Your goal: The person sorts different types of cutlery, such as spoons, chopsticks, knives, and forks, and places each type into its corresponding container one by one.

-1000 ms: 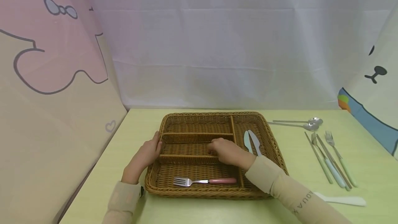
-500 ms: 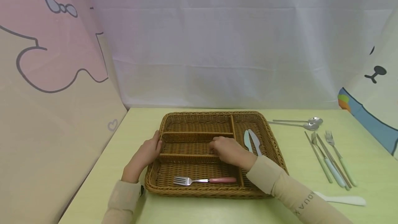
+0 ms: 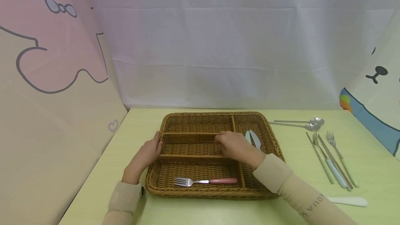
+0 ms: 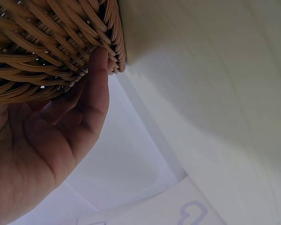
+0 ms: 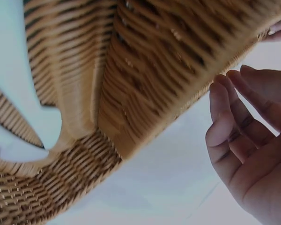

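Note:
A brown wicker basket (image 3: 203, 193) with dividers lies on the table. My left hand (image 3: 145, 153) grips its left rim; in the left wrist view the fingers (image 4: 96, 93) press against the woven side. Over the right end of the middle compartment, close to the upright divider, is my right hand (image 3: 235, 145). Its fingers are loosely bent with nothing visible between them, the fingertips (image 5: 220, 86) near a divider's edge in the right wrist view. A fork with a pink handle (image 3: 223, 181) lies in the front compartment. Two knives, one mint (image 3: 248, 137) and one pale (image 3: 256, 140), lie in the right compartment, partly hidden.
Right of the basket, two spoons (image 3: 312, 126) lie at the back. Nearer are two forks, blue-handled (image 3: 336, 174) and green-handled (image 3: 350, 173), with two chopsticks (image 3: 320, 158). A white knife handle (image 3: 350, 201) shows beside the right sleeve. Cloth hangs behind and on both sides.
My right hand has risen and shifted slightly right and back, out of the middle compartment toward the upright divider. The left hand stays at the rim.

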